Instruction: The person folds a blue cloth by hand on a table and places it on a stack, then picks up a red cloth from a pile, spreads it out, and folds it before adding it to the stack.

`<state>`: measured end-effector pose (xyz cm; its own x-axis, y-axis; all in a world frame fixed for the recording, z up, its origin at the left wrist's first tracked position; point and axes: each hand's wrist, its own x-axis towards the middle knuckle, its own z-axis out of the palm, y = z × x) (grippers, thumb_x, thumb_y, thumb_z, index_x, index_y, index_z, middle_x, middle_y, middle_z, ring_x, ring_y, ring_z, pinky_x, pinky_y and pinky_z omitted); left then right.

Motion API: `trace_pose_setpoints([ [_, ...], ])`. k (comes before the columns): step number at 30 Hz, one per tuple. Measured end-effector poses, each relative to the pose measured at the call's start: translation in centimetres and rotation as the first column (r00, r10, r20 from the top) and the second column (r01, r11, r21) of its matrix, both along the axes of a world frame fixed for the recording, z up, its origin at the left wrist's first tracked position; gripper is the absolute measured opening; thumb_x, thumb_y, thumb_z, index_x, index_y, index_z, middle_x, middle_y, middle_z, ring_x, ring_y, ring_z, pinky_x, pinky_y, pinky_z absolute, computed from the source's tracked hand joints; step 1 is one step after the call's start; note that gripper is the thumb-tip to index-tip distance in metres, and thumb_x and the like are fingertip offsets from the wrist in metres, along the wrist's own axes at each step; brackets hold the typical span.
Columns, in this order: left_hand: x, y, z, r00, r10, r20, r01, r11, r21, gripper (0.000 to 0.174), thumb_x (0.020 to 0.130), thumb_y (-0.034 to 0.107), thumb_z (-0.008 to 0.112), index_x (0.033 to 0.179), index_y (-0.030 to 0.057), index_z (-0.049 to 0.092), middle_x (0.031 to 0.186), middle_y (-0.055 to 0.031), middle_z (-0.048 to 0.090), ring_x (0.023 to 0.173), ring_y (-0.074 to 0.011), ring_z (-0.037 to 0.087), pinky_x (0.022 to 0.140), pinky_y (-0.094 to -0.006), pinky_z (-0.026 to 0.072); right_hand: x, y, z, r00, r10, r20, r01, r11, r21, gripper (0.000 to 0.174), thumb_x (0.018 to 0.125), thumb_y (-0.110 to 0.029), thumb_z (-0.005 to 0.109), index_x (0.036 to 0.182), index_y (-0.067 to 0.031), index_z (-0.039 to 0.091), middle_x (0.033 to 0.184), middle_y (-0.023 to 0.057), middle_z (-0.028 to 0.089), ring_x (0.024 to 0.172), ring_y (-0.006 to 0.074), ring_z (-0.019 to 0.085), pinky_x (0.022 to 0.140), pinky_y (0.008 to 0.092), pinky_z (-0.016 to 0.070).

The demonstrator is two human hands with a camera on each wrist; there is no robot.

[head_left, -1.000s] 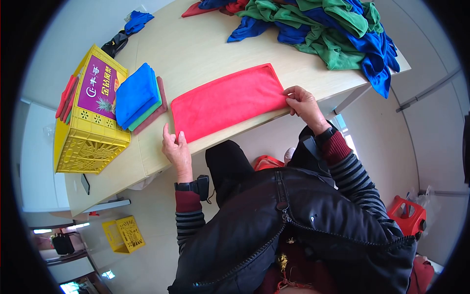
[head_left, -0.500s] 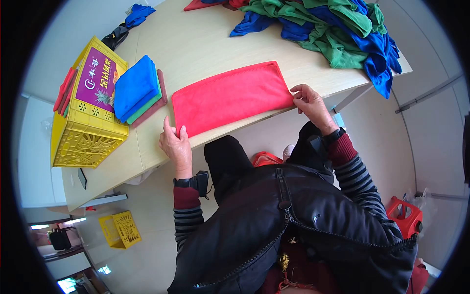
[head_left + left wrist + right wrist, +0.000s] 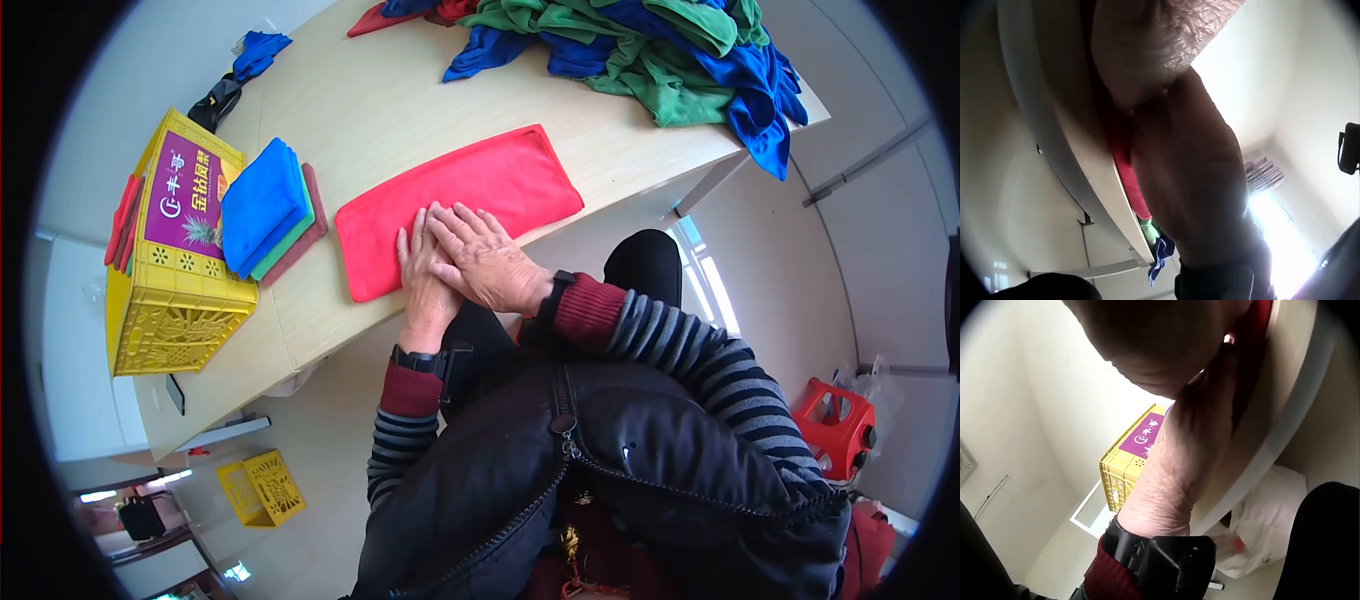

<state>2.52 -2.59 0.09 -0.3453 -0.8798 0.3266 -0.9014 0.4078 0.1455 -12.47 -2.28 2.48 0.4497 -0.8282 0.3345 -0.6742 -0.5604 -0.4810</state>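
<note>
A folded red cloth (image 3: 520,180) lies flat near the front edge of the table. My left hand (image 3: 425,295) rests on its front part with fingers straight. Across it lies my right hand (image 3: 495,268), its straight fingers overlapping the back of the left hand and reaching onto the cloth. In the left wrist view the right hand (image 3: 1191,169) and the cloth (image 3: 1129,184) show close up. The left hand (image 3: 1179,456) fills the middle of the right wrist view.
Left of the cloth is a stack of folded blue, green and brown cloths (image 3: 262,215) beside a yellow crate (image 3: 185,290). Loose green and blue cloths (image 3: 680,75) are heaped at the back right, some hanging over the edge. A phone (image 3: 176,394) lies at the table's left end.
Both hands have left the cloth's front corners. The right hand has moved left onto the left hand, which has shifted right and inward onto the cloth.
</note>
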Motion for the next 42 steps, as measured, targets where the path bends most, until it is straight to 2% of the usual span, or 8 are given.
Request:
trace_pose_setpoints([
  [14, 7.3, 0.1, -0.7, 0.945, 0.311, 0.095, -0.321, 0.941, 0.104, 0.06, 0.107, 0.044, 0.036, 0.156, 0.0109, 0.035, 0.164, -0.0101, 0.028, 0.152, -0.0294, 0.022, 0.122, -0.0517, 0.0152, -9.6, -1.3, -1.9, 0.897, -0.302, -0.323, 0.286, 0.953, -0.098, 0.066, 0.104, -0.047, 0.041, 0.154, -0.0052, 0.035, 0.159, 0.0179, 0.033, 0.151, 0.0361, 0.024, 0.123, 0.0501, 0.0154],
  [18, 8.5, 0.6, -0.5, 0.927, 0.368, 0.075, -0.374, 0.923, 0.093, 0.059, 0.107, 0.044, 0.035, 0.156, 0.0108, 0.035, 0.163, -0.0097, 0.03, 0.152, -0.0288, 0.024, 0.122, -0.0491, 0.0163, -13.5, -2.1, -2.7, 0.876, -0.423, -0.233, 0.406, 0.906, -0.12, 0.058, 0.103, -0.042, 0.047, 0.15, -0.0072, 0.043, 0.153, 0.0191, 0.042, 0.148, 0.0353, 0.03, 0.122, 0.0492, 0.0202],
  [22, 8.2, 1.2, 0.0, 0.929, 0.364, 0.063, -0.367, 0.929, 0.048, 0.056, 0.106, 0.042, 0.041, 0.152, 0.0098, 0.04, 0.16, -0.0111, 0.035, 0.15, -0.0296, 0.027, 0.122, -0.0501, 0.0173, -16.4, -1.6, -1.7, 0.851, -0.524, -0.01, 0.519, 0.845, -0.126, 0.047, 0.099, -0.027, 0.059, 0.141, -0.007, 0.053, 0.138, 0.018, 0.057, 0.127, 0.0338, 0.055, 0.109, 0.0439, 0.0423],
  [25, 6.3, 1.3, 1.3, 0.944, 0.322, 0.069, -0.321, 0.947, -0.023, 0.054, 0.104, 0.038, 0.048, 0.149, 0.0091, 0.045, 0.157, -0.0127, 0.04, 0.148, -0.0312, 0.031, 0.122, -0.0525, 0.018, -15.6, 0.9, 0.2, 0.836, -0.483, 0.259, 0.425, 0.87, 0.251, 0.039, 0.095, -0.014, 0.065, 0.133, -0.0061, 0.059, 0.122, 0.0105, 0.066, 0.093, 0.0218, 0.067, 0.081, 0.0316, 0.0547],
  [29, 0.1, 1.0, 3.4, 0.998, -0.021, -0.064, 0.015, 0.997, -0.082, 0.05, 0.096, 0.028, 0.064, 0.14, 0.0069, 0.054, 0.147, -0.0141, 0.051, 0.141, -0.0329, 0.041, 0.12, -0.0513, 0.0262, -14.2, 1.2, -1.3, 0.67, -0.491, 0.557, 0.173, 0.833, 0.526, 0.039, 0.095, -0.008, 0.064, 0.133, -0.0068, 0.059, 0.113, 0.0043, 0.067, 0.076, 0.0082, 0.062, 0.064, 0.0212, 0.0508],
  [31, -2.6, 0.6, 3.9, 0.978, -0.198, -0.073, 0.192, 0.979, -0.072, 0.049, 0.089, 0.02, 0.072, 0.133, 0.0042, 0.059, 0.139, -0.015, 0.056, 0.133, -0.033, 0.05, 0.114, -0.0475, 0.0369, -13.7, 1.0, -1.0, 0.632, -0.494, 0.597, 0.129, 0.826, 0.548, 0.038, 0.095, -0.007, 0.063, 0.133, -0.0072, 0.059, 0.111, 0.0034, 0.066, 0.076, 0.0068, 0.062, 0.064, 0.0205, 0.0503],
  [34, -4.0, -0.4, 1.9, 0.978, -0.209, -0.029, 0.205, 0.974, -0.093, 0.047, 0.088, 0.018, 0.073, 0.13, 0.0028, 0.06, 0.136, -0.0152, 0.057, 0.13, -0.0324, 0.053, 0.111, -0.0457, 0.0411, -13.4, 0.7, -0.4, 0.55, -0.504, 0.666, 0.045, 0.814, 0.579, 0.035, 0.097, -0.006, 0.06, 0.132, -0.0081, 0.06, 0.106, 0.0018, 0.066, 0.075, 0.0041, 0.061, 0.063, 0.0189, 0.0494],
  [42, -4.2, -0.8, 0.8, 0.979, -0.202, 0.028, 0.204, 0.968, -0.144, 0.044, 0.089, 0.016, 0.072, 0.129, 0.0014, 0.06, 0.135, -0.0162, 0.058, 0.127, -0.0321, 0.055, 0.108, -0.042, 0.0448, -13.1, -1.2, 0.1, 0.602, -0.449, 0.661, -0.07, 0.794, 0.604, 0.035, 0.097, -0.002, 0.056, 0.13, -0.009, 0.062, 0.087, -0.0022, 0.063, 0.071, 0.0038, 0.059, 0.062, 0.0194, 0.0493],
])
